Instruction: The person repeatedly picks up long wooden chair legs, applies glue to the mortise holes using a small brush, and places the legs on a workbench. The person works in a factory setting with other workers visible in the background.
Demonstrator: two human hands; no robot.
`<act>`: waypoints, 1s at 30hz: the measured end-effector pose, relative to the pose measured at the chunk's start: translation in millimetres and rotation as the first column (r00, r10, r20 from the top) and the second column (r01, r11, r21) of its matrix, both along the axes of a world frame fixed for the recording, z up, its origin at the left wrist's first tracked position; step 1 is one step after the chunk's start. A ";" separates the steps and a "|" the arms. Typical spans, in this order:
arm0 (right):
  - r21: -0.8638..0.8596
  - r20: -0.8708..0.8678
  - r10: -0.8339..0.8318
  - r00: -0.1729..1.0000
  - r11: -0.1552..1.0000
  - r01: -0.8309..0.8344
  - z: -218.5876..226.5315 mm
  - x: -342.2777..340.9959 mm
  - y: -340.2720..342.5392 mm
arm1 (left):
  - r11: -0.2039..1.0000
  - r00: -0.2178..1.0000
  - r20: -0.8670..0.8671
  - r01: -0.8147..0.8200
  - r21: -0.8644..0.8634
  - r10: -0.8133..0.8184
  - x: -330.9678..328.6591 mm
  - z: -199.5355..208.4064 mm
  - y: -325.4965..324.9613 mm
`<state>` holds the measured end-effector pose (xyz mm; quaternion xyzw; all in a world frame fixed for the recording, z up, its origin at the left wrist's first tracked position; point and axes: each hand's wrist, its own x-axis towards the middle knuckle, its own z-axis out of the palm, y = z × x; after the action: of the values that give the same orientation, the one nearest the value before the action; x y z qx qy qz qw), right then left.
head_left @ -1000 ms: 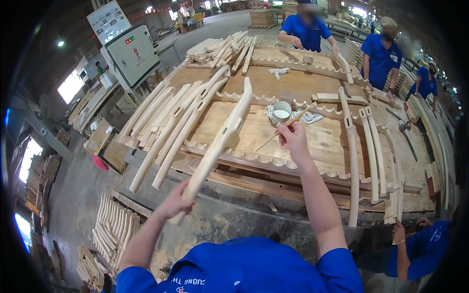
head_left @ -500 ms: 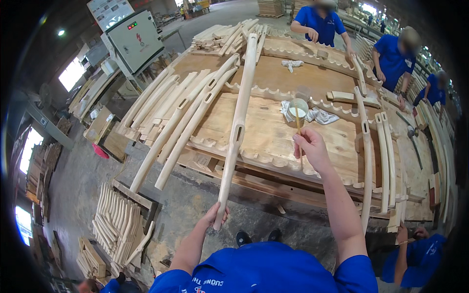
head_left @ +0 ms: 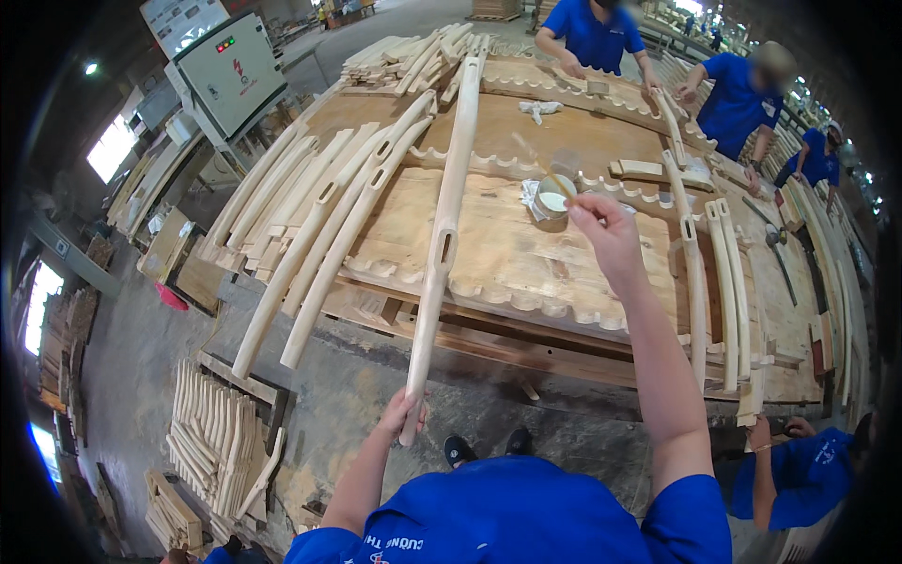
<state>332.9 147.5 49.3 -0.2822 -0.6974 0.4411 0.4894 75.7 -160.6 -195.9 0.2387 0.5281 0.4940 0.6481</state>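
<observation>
My left hand (head_left: 404,414) is closed round the near end of a long pale wooden post (head_left: 455,179). This post has an oval slot near its middle, and its far part reaches over the workbench. Between the fingertips of my right hand (head_left: 606,233) is a thin wooden stick (head_left: 542,165), tilted up to the left, its far end blurred. The stick crosses above a small cup (head_left: 552,200) of whitish liquid. A crumpled white cloth (head_left: 529,194) lies against the cup.
Slotted posts (head_left: 324,197) lie left of mine, with more posts (head_left: 723,291) on the right. Scalloped wooden strips (head_left: 526,301) run across the bench. Co-workers (head_left: 742,99) in blue stand at the far side; another person (head_left: 799,477) is at lower right. Stacked pieces (head_left: 216,432) lie at lower left.
My right hand has risen away from me, and the stick has swung from pointing into the cup to slanting up leftward. My left hand still holds the post; the whole view has shifted slightly.
</observation>
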 end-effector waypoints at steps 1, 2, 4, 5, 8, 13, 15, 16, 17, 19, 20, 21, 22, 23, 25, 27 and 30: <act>0.024 -0.055 -0.013 0.998 1.000 0.014 5.0 -4.4 0.7 | 0.999 0.997 -0.072 -0.034 0.026 0.036 4.0 3.5 -5.4; 0.025 0.016 0.003 1.000 1.000 -0.003 7.2 -8.4 -3.1 | 0.996 0.987 -0.142 -0.065 0.054 0.072 8.0 6.8 -9.4; 0.026 0.156 0.035 0.987 0.999 -0.040 10.9 -22.1 -12.9 | 0.993 0.985 -0.131 -0.110 0.041 0.114 15.7 12.4 -13.3; 0.025 0.224 0.053 0.973 0.998 -0.060 13.4 -28.5 -17.6 | 0.990 0.982 -0.127 -0.135 0.035 0.138 17.3 15.8 -14.7; 0.487 0.626 -0.243 0.741 0.864 -0.129 22.2 -39.6 -34.1 | 0.997 0.995 0.069 -0.071 -0.035 0.074 18.7 33.8 -20.6; 0.143 0.062 0.091 0.994 0.985 -0.099 37.1 -57.7 -22.7 | 0.991 0.992 -0.016 -0.125 -0.035 0.125 38.2 51.8 -21.0; -0.099 -0.260 0.149 0.954 0.979 -0.179 40.0 -79.2 -28.3 | 0.992 0.992 0.002 -0.124 -0.027 0.124 42.5 50.0 -23.2; -0.107 -0.251 0.148 0.956 0.978 -0.180 35.7 -87.3 -28.8 | 0.994 0.994 0.026 -0.103 -0.029 0.104 42.7 51.4 -23.6; -0.111 -0.247 0.143 0.958 0.978 -0.174 26.3 -93.4 -28.1 | 0.997 0.996 0.045 -0.077 -0.028 0.078 42.0 54.6 -22.1; 0.000 -0.216 0.107 0.971 0.994 -0.109 4.3 -106.4 -24.1 | 0.997 0.998 0.032 -0.061 -0.036 0.062 43.5 61.3 -18.5; -0.007 -0.197 0.099 0.975 0.995 -0.102 1.1 -113.9 -29.9 | 0.996 0.997 0.029 -0.071 -0.045 0.073 44.0 60.6 -20.6; -0.014 -0.178 0.092 0.980 0.995 -0.096 -2.3 -120.9 -36.2 | 0.995 0.995 0.022 -0.093 -0.043 0.094 44.6 59.8 -21.7; -0.020 -0.162 0.076 0.984 0.997 -0.080 -6.8 -124.8 -40.4 | 0.996 0.996 0.034 -0.083 -0.040 0.085 44.1 63.3 -21.2; 0.008 -0.158 0.060 0.986 0.998 -0.059 -10.3 -130.0 -43.0 | 0.996 0.996 0.047 -0.075 -0.038 0.077 43.4 67.0 -22.1; 0.007 -0.169 0.051 0.984 0.999 -0.051 -18.7 -141.9 -41.9 | 0.997 0.996 0.049 -0.070 -0.032 0.071 41.0 70.5 -22.8; -0.033 -0.190 0.039 0.981 0.998 -0.046 -32.9 -151.0 -35.4 | 0.997 0.995 0.063 -0.071 -0.027 0.073 41.0 71.9 -23.6; -0.157 -0.233 0.060 0.970 0.983 -0.099 -51.0 -164.5 -27.7 | 0.998 0.985 0.160 -0.060 -0.023 0.063 38.3 68.7 -26.7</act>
<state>168.4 119.8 -1.7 -0.2417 -0.6079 0.5469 0.5225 114.0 -187.3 -127.2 0.1758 0.4858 0.5265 0.6752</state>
